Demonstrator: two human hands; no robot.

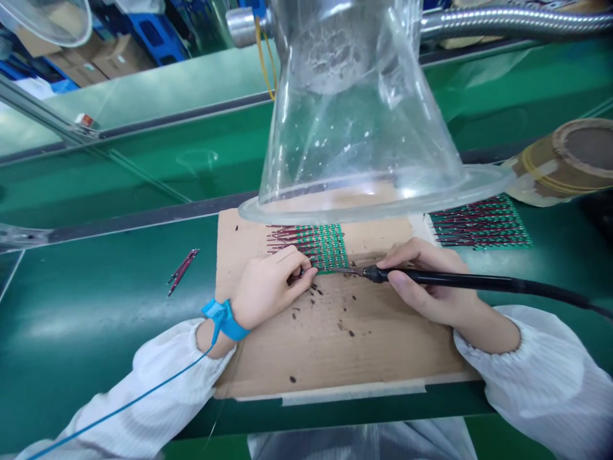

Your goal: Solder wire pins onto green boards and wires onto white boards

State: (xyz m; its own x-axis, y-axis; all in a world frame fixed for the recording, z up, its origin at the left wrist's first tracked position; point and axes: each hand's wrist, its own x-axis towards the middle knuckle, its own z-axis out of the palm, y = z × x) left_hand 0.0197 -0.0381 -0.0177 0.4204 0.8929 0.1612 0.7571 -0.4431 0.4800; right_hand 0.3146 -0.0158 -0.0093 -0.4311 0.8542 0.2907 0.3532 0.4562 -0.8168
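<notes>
A green circuit board panel [325, 246] with red wires along its left side lies on a brown cardboard sheet [335, 332]. My left hand [271, 284], with a blue wrist strap [225, 319], is pinched closed at the board's near edge on something thin that I cannot make out. My right hand [426, 281] grips a black soldering iron [431, 276]. Its metal tip points left and touches the board's near edge, close to my left fingertips.
A clear funnel-shaped fume hood [354, 115] hangs over the board on a metal hose [517, 22]. A second green board with red wires [479, 223] lies to the right, beside a tape roll [565, 160]. Loose red wires [182, 268] rest on the green mat at left.
</notes>
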